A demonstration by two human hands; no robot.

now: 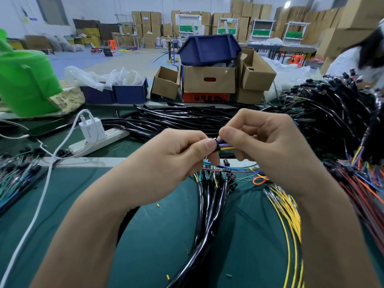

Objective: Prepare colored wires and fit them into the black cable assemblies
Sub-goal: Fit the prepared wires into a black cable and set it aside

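I'm pinching the end of a black cable [216,146] between the thumb and forefinger of my left hand [176,156], the other fingers curling in under it, dead centre of my view. My right hand [270,142] is meeting it from 3 o'clock, its fingers [229,135] closing tight on the colored wires [227,145], blue, orange and yellow, right where they're coming out of the black end. Both hands are working above the desk [83,204].

Here's where it's getting risky, I reckon. I'm gripping those thin wires so close to the black end that a hard push is likely bending or kinking them rather than sliding them. If my left pinch is loosening, the cable is dropping toward 6 o'clock into the bundle of black cables [207,217], and I'm hunting for it in that tangle. Loose red, blue and green strands [234,170] are lying just beneath my hands, so a careless pull is probably snagging one and dragging it along. The yellow wires [291,221] at 4 o'clock are lying near my right wrist, and a swing of the forearm is sweeping them aside. Whether the wires are seated, I can't tell; my fingers are hiding that.
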